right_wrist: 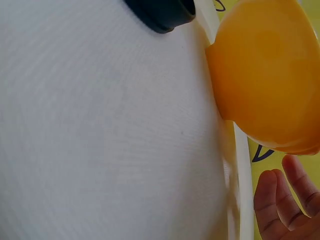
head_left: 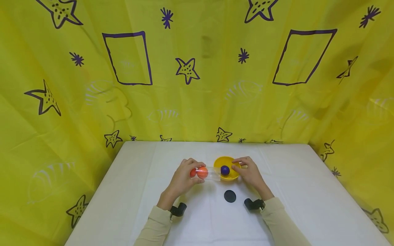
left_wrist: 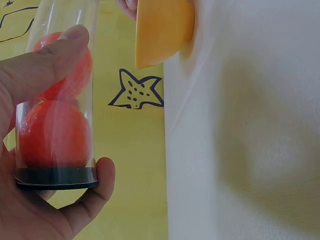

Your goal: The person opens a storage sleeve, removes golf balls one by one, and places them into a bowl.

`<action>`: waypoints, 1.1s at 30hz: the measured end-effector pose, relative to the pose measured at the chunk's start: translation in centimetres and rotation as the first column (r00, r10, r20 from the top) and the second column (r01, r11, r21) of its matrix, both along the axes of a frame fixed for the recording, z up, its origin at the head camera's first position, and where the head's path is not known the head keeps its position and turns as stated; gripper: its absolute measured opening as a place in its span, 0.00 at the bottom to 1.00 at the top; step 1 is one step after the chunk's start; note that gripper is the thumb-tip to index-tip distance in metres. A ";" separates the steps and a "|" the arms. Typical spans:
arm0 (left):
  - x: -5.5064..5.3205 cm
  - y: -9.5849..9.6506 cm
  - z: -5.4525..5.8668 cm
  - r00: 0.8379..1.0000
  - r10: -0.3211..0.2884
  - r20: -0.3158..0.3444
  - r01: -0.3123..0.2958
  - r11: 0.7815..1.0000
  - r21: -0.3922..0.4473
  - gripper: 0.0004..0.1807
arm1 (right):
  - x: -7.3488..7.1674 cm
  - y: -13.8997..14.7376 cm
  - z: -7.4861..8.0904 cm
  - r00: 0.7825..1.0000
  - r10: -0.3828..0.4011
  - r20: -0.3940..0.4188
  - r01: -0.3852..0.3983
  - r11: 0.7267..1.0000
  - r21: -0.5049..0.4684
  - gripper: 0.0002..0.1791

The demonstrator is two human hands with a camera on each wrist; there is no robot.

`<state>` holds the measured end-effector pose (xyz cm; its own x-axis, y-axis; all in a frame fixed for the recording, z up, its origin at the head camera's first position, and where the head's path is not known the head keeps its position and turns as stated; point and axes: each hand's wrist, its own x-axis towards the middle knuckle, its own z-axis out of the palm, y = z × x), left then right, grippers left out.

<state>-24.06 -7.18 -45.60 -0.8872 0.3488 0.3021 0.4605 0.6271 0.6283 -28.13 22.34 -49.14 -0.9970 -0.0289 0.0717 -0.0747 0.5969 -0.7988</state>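
Observation:
My left hand (head_left: 181, 177) grips a clear tube (head_left: 214, 173) lying sideways, fingers and thumb around it. Two orange-red balls (left_wrist: 55, 134) sit inside, towards its black base (left_wrist: 57, 177). The tube's other end overlaps the left rim of a yellow bowl (head_left: 235, 176) in the head view. A purple ball (head_left: 225, 170) shows against the bowl's inside, right by that end. At the bowl's right side is my right hand (head_left: 250, 172), its fingertips at the rim and nothing gripped. In the right wrist view its loosely bent fingers (right_wrist: 267, 192) show just beside the bowl.
A round black lid (head_left: 230, 196) lies on the white-covered table (head_left: 191, 218), nearer me than the bowl. Yellow patterned curtain (head_left: 197, 99) hangs behind the table and along both sides. Each wrist carries a small black camera (head_left: 253, 204).

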 end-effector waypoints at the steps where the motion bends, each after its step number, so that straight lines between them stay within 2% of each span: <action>1: 0.0 0.0 0.0 1.000 0.001 -0.001 -0.001 1.000 0.000 0.26 | 0.0 0.0 0.1 1.000 -0.005 0.002 0.005 1.000 0.000 0.15; 8: 0.0 0.0 0.0 1.000 0.009 0.006 -0.009 1.000 0.005 0.26 | 0.6 0.5 0.5 1.000 -0.026 -0.018 0.025 1.000 -0.016 0.17; 13: 0.0 0.0 0.1 1.000 0.014 0.011 -0.014 1.000 0.001 0.27 | 1.6 0.9 1.1 0.997 -0.025 -0.073 0.024 0.999 -0.021 0.16; 19: 0.0 0.1 0.1 1.000 0.013 0.009 -0.013 1.000 -0.002 0.27 | 3.0 1.0 2.0 0.996 -0.009 -0.093 0.011 1.000 0.021 0.15; 25: 0.1 0.2 0.4 1.000 0.018 -0.008 -0.018 1.000 -0.020 0.27 | 4.1 0.6 3.1 0.989 0.109 -0.095 -0.106 0.994 0.034 0.14; 33: 0.3 0.2 0.7 1.000 0.017 0.004 -0.017 1.000 -0.015 0.28 | 4.6 0.1 3.3 0.967 0.254 -0.026 -0.255 0.965 -0.057 0.12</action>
